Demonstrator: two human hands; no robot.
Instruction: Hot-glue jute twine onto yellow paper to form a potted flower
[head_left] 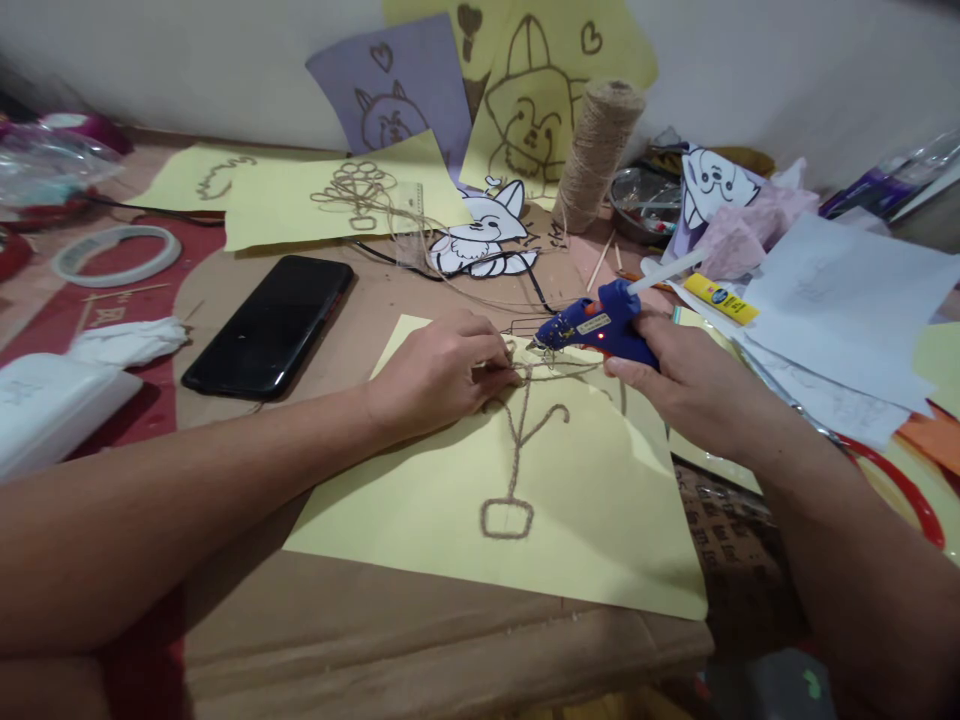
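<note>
A blue hot glue gun (pixel 600 325) is gripped in my right hand (pixel 686 385), its nozzle angled down to the left and a small red light lit on its side. My left hand (pixel 450 365) rests on the yellow paper (pixel 442 500), thumb and fingers pinched on the twine (pixel 551 375) close to the nozzle. Twine forms a stem with curled branches and a rounded box (pixel 507 519) at its foot on this sheet. From here the twine runs back over other papers. The exact glue spot is hard to make out.
A black phone (pixel 270 325) and a tape roll (pixel 116 254) lie to the left. Behind stand a twine spool (pixel 600 155) and a cut-out fox drawing (pixel 484 235). At the right are a yellow glue stick (pixel 720 299), loose white papers (pixel 847 300) and red-handled scissors (pixel 892 485).
</note>
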